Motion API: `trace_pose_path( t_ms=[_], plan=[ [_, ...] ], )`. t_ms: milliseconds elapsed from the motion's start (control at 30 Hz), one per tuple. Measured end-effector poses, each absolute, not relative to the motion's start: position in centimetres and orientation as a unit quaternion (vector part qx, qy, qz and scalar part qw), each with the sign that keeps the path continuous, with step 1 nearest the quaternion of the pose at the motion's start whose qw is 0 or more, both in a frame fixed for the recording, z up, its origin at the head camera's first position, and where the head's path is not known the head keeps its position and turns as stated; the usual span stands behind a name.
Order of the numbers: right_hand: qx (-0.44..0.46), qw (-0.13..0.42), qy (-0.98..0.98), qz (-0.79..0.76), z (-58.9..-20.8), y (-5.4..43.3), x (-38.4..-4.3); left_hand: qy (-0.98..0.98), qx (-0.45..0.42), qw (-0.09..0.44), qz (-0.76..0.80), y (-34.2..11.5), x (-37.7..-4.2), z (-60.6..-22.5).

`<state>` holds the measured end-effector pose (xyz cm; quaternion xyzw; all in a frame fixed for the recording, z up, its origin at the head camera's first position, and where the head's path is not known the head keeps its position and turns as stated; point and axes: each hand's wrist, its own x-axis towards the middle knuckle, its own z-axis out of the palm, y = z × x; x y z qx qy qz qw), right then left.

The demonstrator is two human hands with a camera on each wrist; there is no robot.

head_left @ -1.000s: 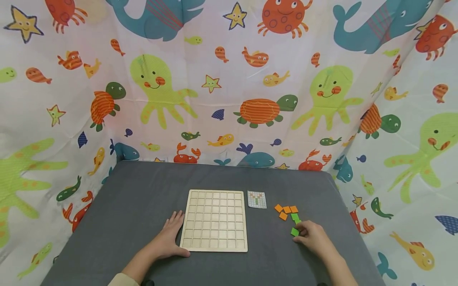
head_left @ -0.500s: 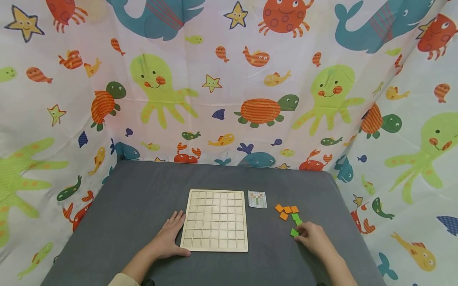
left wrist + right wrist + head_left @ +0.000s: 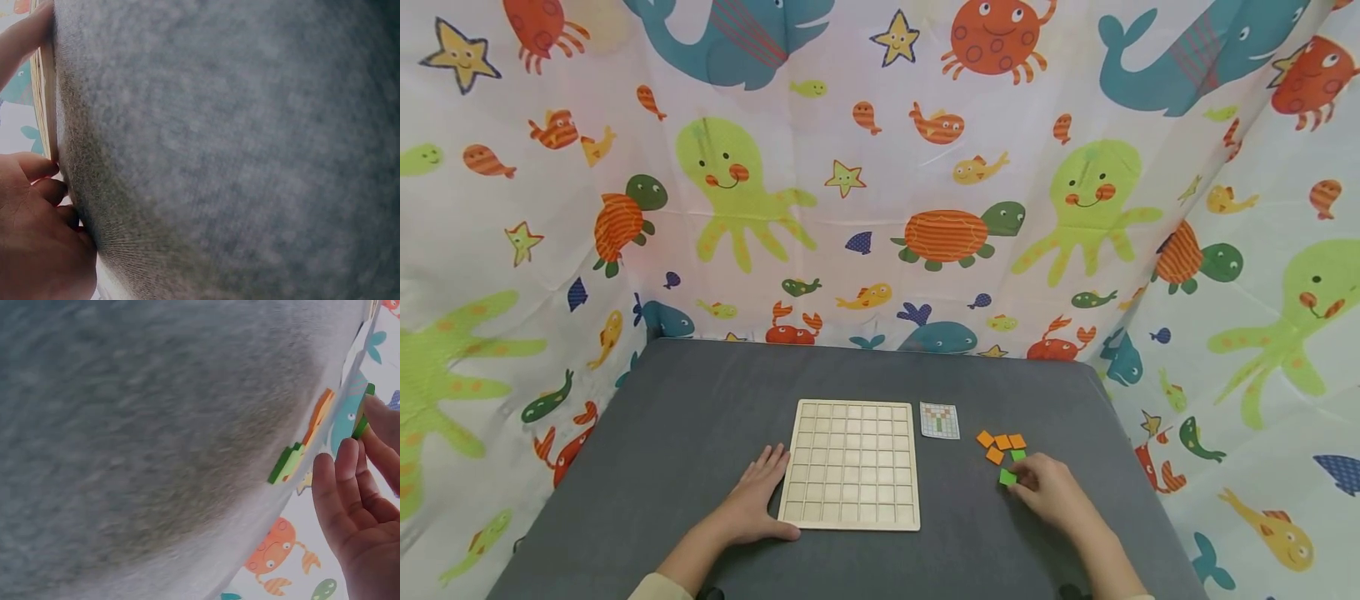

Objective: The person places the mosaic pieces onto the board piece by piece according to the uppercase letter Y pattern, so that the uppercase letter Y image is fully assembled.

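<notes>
My right hand (image 3: 1054,492) pinches a green square tile (image 3: 1007,477) between thumb and fingertips, to the right of the board. In the right wrist view the pinched tile (image 3: 362,415) is edge-on and raised above the table, with the other fingers loosely bent below it. A pale wooden board (image 3: 850,465) with a grid of square recesses lies flat in front of me. At its left edge my left hand (image 3: 754,500) rests with fingers extended, the thumb at the near left corner. The left wrist view shows that hand (image 3: 44,237) against the board's side.
Several orange tiles (image 3: 1002,442) lie on the grey table (image 3: 722,383), right of the board. Green tiles (image 3: 286,464) lie beside them, partly hidden by my right hand in the head view. A small card (image 3: 939,421) with a coloured grid pattern lies beside the board's far right corner.
My right hand has lifted slightly and shifted left with the green tile, off the spot among the tiles. The left hand has stayed on the board's edge.
</notes>
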<state>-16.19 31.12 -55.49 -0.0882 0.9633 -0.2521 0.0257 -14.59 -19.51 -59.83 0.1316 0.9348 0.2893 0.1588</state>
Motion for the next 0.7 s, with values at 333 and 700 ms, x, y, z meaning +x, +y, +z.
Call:
trace_pose_path(
  t_ms=[333, 700],
  plan=[
    [-0.118, -0.018, 0.958, -0.26, -54.8, 29.1, -16.9, 0.935, 0.128, 0.164, 0.288, -19.5, -14.6, -59.6],
    [-0.136, -0.051, 0.95, -0.276, -53.9, 26.9, -17.3, 0.93, 0.132, 0.163, 0.302, -19.4, -14.6, -59.7]
  ],
)
